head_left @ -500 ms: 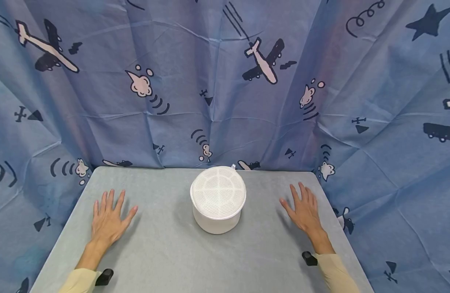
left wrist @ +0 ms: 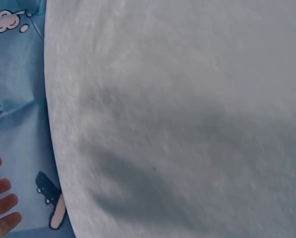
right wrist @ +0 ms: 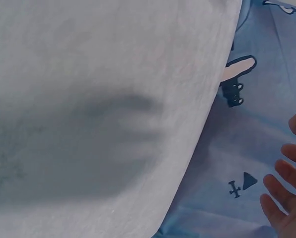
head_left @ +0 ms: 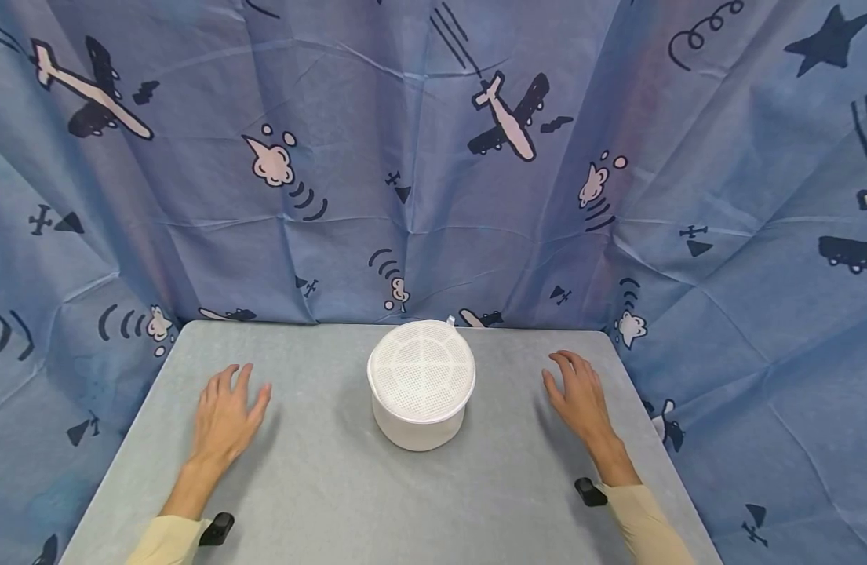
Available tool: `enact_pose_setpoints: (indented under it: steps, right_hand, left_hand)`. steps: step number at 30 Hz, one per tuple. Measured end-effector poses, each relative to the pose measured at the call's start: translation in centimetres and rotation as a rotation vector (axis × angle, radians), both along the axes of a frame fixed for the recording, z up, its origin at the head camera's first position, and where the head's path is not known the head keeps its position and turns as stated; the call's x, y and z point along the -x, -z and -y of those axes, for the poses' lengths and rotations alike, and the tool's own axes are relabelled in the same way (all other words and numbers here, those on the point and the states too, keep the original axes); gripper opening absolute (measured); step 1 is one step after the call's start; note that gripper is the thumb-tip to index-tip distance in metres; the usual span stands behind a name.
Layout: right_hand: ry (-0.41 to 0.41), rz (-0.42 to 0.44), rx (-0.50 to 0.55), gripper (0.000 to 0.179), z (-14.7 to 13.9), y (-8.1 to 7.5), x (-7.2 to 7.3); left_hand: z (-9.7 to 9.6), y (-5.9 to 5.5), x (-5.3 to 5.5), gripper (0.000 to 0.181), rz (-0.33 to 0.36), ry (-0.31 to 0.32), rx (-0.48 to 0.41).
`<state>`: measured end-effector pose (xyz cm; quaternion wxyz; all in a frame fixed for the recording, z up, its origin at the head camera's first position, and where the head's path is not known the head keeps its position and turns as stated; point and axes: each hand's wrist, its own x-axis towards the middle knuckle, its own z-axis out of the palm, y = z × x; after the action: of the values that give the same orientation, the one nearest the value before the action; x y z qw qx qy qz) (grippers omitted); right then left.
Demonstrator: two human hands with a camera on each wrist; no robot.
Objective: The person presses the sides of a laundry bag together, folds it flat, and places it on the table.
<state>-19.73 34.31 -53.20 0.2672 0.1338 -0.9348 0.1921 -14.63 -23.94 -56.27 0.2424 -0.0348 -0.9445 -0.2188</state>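
While nothing is gripped, the white mesh-topped tub [head_left: 422, 373] is set near the back of the worktop [head_left: 334, 502], between left hand [head_left: 224, 420] and right hand [head_left: 581, 399], probably so both sides can be reached. Both hands are held well apart from it, fingers spread, loosely bent.

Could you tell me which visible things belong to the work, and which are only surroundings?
Likely the work:
white mesh-topped container, untouched
left hand, empty
right hand, empty

Surroundings:
grey table
blue printed curtain
black cuff pieces
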Motion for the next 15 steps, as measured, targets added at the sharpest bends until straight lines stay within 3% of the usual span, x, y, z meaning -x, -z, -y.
enact_pose_setpoints:
  steps: [15]
  right_hand:
    - [-0.063, -0.024, 0.105, 0.027, 3.2, -1.8, 0.1]
  left_hand:
    - [-3.7, -2.0, 0.8, 0.048, 0.013, 0.026, -0.111]
